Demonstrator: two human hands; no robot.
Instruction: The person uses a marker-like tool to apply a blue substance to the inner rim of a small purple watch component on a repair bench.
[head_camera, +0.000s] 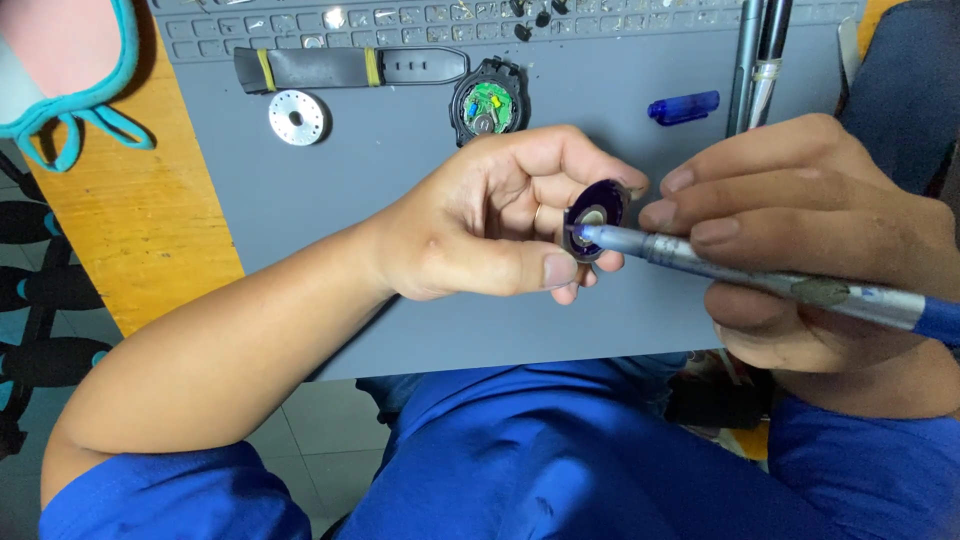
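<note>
My left hand (500, 215) pinches a small dark round watch part (597, 218) with a pale centre between thumb and fingers, held above the grey work mat (400, 180). My right hand (810, 230) grips a silver and blue pen-like tool (760, 280), and its tip touches the face of the round part. An opened watch case (488, 102) showing green and yellow insides lies on the mat behind my left hand, next to a dark strap (350, 67) with yellow loops.
A round silver perforated disc (297, 117) and a small blue cap (684, 106) lie on the mat. Two dark tools (760, 60) stand at the upper right. A parts tray (400, 18) borders the mat's far edge. A wooden tabletop (140, 220) lies left, with a pink and teal item (60, 60).
</note>
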